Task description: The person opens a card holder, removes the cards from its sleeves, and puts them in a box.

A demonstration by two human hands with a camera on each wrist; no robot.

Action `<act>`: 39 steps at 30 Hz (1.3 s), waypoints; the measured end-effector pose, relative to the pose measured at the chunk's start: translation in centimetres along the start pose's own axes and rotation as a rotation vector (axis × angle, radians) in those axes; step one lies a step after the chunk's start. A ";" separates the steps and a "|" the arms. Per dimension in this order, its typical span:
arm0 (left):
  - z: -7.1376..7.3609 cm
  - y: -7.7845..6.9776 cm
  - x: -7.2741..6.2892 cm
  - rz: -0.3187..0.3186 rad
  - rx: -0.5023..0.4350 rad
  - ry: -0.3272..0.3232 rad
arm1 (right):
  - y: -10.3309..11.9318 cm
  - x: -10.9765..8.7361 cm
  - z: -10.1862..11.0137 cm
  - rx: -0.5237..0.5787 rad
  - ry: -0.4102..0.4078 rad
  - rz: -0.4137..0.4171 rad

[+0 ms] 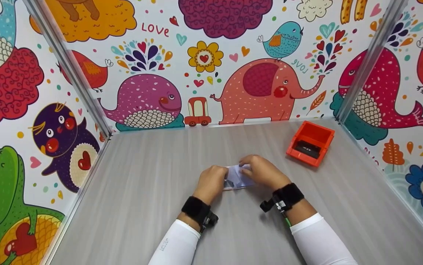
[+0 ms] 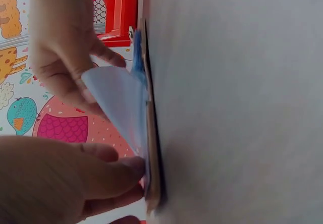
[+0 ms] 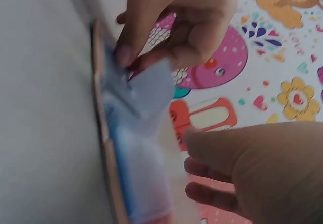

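Note:
A thin flat phone [image 1: 231, 188] with a copper-coloured edge lies close to the table, seen edge-on in both wrist views. From its face rises a pale see-through film [image 2: 118, 100], bent up with one corner free. My left hand [image 1: 211, 184] grips the phone's left end, thumb and fingertips at its edge. At the other end is my right hand [image 1: 265, 173], fingers loosely bent and spread. Its fingertips [image 3: 194, 141] come close beside the film's raised side, with a narrow gap showing in the right wrist view. A blue area shows beneath the film.
An orange-red bin [image 1: 310, 143] with a black item [image 1: 307, 148] in it stands at the back right of the grey table [image 1: 152, 176]. Printed panels [image 1: 204, 36] with cartoon animals wall in the back and sides. Black straps with small cameras sit on both wrists.

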State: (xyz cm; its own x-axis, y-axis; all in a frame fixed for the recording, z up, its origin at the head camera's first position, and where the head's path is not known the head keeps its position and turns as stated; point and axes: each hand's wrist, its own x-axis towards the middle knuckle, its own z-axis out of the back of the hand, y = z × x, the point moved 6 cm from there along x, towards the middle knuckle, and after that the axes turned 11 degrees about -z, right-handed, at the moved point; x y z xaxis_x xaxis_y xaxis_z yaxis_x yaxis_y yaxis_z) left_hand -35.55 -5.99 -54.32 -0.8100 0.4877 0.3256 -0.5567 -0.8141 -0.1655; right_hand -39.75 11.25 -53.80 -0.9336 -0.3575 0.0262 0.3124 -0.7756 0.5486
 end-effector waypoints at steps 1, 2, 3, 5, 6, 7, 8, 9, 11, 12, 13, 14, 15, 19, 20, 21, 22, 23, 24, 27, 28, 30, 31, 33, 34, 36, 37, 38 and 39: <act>0.0 0.0 0.0 -0.005 0.003 -0.006 | 0.5 0.0 0.1 0.014 -0.009 0.013; 0.0 0.0 0.0 -0.008 0.007 -0.009 | 1.0 -0.1 0.2 0.023 -0.018 0.032; 0.1 0.0 0.0 -0.011 0.010 -0.014 | 1.5 -0.2 0.2 0.035 -0.019 0.048; 0.1 0.0 0.0 -0.014 0.008 -0.023 | 2.4 -0.4 0.1 0.040 -0.016 0.081; 0.1 0.0 0.0 -0.014 0.009 -0.025 | 2.9 -0.5 -0.1 0.033 -0.012 0.098; 0.1 0.0 0.0 -0.013 0.011 -0.026 | 3.3 -0.6 -0.3 0.026 -0.007 0.116; 0.1 0.0 0.0 -0.012 0.012 -0.023 | 3.6 -0.7 -0.5 0.014 -0.005 0.131; 0.1 0.0 0.1 -0.011 0.014 -0.020 | 3.8 -0.8 -0.7 0.001 -0.002 0.138; 0.1 0.0 0.1 -0.009 0.021 -0.011 | 4.1 -0.9 -1.1 -0.036 -0.004 0.158; 0.1 0.0 0.1 -0.010 0.029 -0.008 | 4.2 -0.9 -1.2 -0.050 -0.005 0.160; 0.1 0.0 0.1 -0.015 0.035 -0.007 | 4.2 -0.9 -1.3 -0.061 -0.006 0.159; 0.1 -0.1 0.1 -0.021 0.039 -0.008 | 4.2 -0.9 -1.3 -0.071 -0.009 0.156; 0.1 -0.1 0.1 -0.027 0.044 -0.009 | 4.2 -0.9 -1.4 -0.076 -0.009 0.152; 0.3 -0.2 0.0 -0.054 0.059 -0.024 | 4.1 -0.9 -1.4 -0.082 -0.005 0.136; 0.3 -0.3 0.0 -0.059 0.061 -0.030 | 4.0 -0.9 -1.3 -0.086 -0.011 0.140; 0.4 -0.2 0.0 -0.062 0.063 -0.036 | 4.0 -0.9 -1.3 -0.094 -0.019 0.144; 0.4 -0.2 0.0 -0.067 0.064 -0.045 | 3.9 -0.9 -1.3 -0.100 -0.028 0.146; 0.4 -0.2 0.0 -0.073 0.067 -0.054 | 3.9 -0.9 -1.3 -0.105 -0.036 0.147; 0.4 -0.2 0.0 -0.079 0.069 -0.062 | 3.8 -0.8 -1.2 -0.109 -0.046 0.145; 0.5 -0.3 -0.1 -0.097 0.079 -0.085 | 3.4 -0.7 -1.0 -0.105 -0.068 0.113; 0.5 -0.3 -0.1 -0.100 0.081 -0.089 | 3.3 -0.7 -0.9 -0.092 -0.073 0.091; 0.5 -0.3 -0.2 -0.100 0.082 -0.090 | 3.0 -0.6 -0.7 -0.068 -0.085 0.048; 0.4 -0.3 -0.2 -0.097 0.082 -0.089 | 2.8 -0.5 -0.6 -0.054 -0.097 0.025; 0.4 -0.3 -0.1 -0.089 0.083 -0.083 | 2.4 -0.4 -0.3 -0.027 -0.126 -0.020; 0.4 -0.3 -0.1 -0.085 0.082 -0.080 | 2.2 -0.3 -0.1 -0.016 -0.139 -0.038; 0.4 -0.3 -0.1 -0.078 0.081 -0.074 | 1.8 0.0 0.1 -0.001 -0.163 -0.079; 0.4 -0.3 -0.1 -0.076 0.080 -0.073 | 1.5 0.0 0.2 0.002 -0.172 -0.102; 0.5 -0.3 -0.1 -0.075 0.080 -0.073 | 1.2 0.1 0.2 0.002 -0.177 -0.124; 0.5 -0.3 -0.1 -0.072 0.078 -0.070 | 1.0 0.2 0.2 0.003 -0.179 -0.145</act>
State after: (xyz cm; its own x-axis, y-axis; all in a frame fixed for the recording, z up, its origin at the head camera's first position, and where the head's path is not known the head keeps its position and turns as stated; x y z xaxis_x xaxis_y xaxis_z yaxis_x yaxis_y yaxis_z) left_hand -35.21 -5.94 -53.87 -0.7518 0.5250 0.3989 -0.5950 -0.8009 -0.0673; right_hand -39.66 10.57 -53.07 -0.9850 -0.1446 0.0945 0.1727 -0.8103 0.5600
